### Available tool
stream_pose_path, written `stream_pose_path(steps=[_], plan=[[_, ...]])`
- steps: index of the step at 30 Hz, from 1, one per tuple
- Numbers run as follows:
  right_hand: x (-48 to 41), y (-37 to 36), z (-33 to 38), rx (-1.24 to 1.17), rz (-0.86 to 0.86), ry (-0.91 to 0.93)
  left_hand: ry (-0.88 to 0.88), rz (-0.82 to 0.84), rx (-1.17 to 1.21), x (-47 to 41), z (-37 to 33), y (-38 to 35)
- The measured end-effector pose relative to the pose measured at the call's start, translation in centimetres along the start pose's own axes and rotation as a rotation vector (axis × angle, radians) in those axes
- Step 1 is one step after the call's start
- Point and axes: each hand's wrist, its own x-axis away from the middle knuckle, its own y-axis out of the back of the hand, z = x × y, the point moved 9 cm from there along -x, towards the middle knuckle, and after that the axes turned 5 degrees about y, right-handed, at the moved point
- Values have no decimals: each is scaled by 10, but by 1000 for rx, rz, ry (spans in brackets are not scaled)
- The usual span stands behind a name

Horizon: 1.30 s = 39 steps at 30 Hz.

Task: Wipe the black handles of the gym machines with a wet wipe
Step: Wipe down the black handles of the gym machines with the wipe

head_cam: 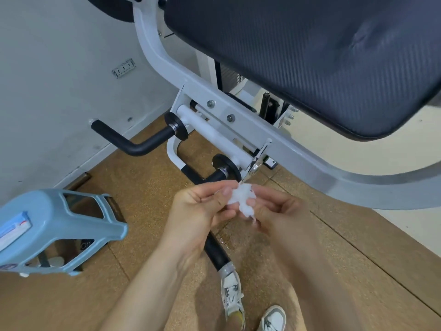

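Both hands pinch a crumpled wet wipe [241,199] between them, left hand [200,211] and right hand [279,211], seemingly just above the near black handle [216,249] of the gym machine [238,111].

The person wears white lace-up sneakers [232,297] (grey trim), forearms [148,283] bare.

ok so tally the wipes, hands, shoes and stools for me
wipe: 1
hands: 2, left hand and right hand, both pinching the wipe
shoes: 2, left shoe and right shoe
stool: 1, blue
total: 6
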Motion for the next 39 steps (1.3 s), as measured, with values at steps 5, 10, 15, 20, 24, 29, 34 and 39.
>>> stream_pose_path(steps=[5, 10, 15, 20, 24, 29, 34, 39], plan=[[42, 30, 30, -57, -117, 61, -163, -82, -76, 60, -19, -3], [101, 76, 59, -363, -208, 21, -144, 83, -94, 126, -25, -33], [172, 138, 98, -139, -329, 178, -252, 386, -619, 171, -24, -82], [247, 178, 124, 4, -550, 356, -217, 484, -631, 184, -2, -111], [297, 200, 122, -164, -674, 390, 23, 553, -513, 181, 45, -128], [362, 213, 82, -365, -847, 263, 179, 708, -544, 226, 97, -153], [432, 234, 57, -395, -974, 215, -476, 844, -1087, 290, 98, -214], [511, 265, 46, -321, -1129, 237, 27, 1478, -898, 391, 191, -277]])
